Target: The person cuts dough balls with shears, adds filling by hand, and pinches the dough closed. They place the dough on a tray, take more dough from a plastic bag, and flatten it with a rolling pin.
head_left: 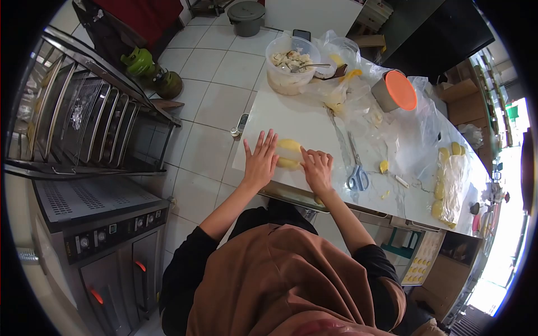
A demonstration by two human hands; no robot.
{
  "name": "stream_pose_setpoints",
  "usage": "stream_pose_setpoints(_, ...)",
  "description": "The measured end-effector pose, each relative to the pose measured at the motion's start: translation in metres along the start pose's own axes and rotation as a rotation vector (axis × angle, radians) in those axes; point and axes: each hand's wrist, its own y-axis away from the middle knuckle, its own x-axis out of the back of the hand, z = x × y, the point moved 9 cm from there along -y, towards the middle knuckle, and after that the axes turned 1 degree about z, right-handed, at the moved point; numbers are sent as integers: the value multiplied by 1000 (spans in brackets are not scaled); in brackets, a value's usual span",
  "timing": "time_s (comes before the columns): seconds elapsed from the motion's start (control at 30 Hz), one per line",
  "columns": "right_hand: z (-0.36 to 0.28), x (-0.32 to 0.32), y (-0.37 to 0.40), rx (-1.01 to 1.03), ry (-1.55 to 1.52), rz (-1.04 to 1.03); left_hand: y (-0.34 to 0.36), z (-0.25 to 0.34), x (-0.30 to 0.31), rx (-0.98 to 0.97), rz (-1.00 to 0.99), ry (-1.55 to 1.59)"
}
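A flattened piece of yellow dough [290, 144] lies near the left front part of the marble-look table. Across it runs a pale rolling pin [288, 153], with dough showing above and below. My left hand [260, 162] rests flat at the pin's left end, fingers stretched out and apart. At the other end, my right hand [318, 168] has its fingers bent over the pin, the index finger towards the dough. The palms hide both pin ends. Blue-handled scissors [357, 178] lie to the right of my right hand, beside a small yellow dough scrap [384, 167].
A plastic tub [287, 78] of filling with a spoon stands at the back left, near a pot with an orange lid [401, 91] and plastic bags [386, 126]. Plastic-covered dough pieces [448, 185] sit at the right. An oven [106, 224] and tray rack [95, 112] stand left.
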Motion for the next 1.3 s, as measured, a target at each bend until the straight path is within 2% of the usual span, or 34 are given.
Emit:
stream_pose_setpoints(0.07,8,-8,-9,-36,60,-39,-12,-12,-39,-9,-93,-102)
stream_pose_setpoints(0.17,27,-16,-38,-77,116,-41,-41,-23,-48,40,-101,-45)
stream_pose_setpoints(0.27,57,-30,-67,-118,56,-61,-77,-40,-54,114,-7,18)
stream_pose_setpoints(0.3,65,-36,-75,-138,16,-66,-88,-48,-56,162,-68,57)
stream_pose_setpoints(0.33,68,-30,-83,-143,-47,20,-102,-54,-53,204,-128,92)
stream_pose_setpoints(0.43,78,-36,-83,-282,-74,-79,-109,-62,-58,270,-209,125)
stream_pose_setpoints(0.47,70,-23,-80,-244,-34,55,-112,-62,-59,278,-211,126)
stream_pose_setpoints(0.57,71,-48,-64,-311,-50,-90,-125,-64,-63,217,-140,52)
stream_pose_setpoints(0.67,88,-55,-78,-409,101,-186,-138,-75,-74,284,-220,69)
stream_pose_setpoints(0.77,83,-36,-88,-421,-19,-244,-137,-68,-68,265,-292,153)
stream_pose_setpoints(0.87,63,-29,-68,-488,-10,-340,-116,-56,-56,197,-315,196)
stream_pose_setpoints(0.97,31,-31,-33,-415,73,-164,-86,-49,-64,73,-355,192)
stream_pose_setpoints(1.07,-1,-15,-6,-395,133,-10,-49,-32,-36,-134,-124,166)
stream_pose_setpoints(1.17,-20,-17,19,-333,120,-39,-12,-27,-26,-239,-9,95)
stream_pose_setpoints(1.27,-23,-9,27,-279,-22,3,12,-14,-17,-375,18,34)
stream_pose_setpoints(1.3,-25,-5,25,-257,-62,0,14,-17,-20,-349,6,91)
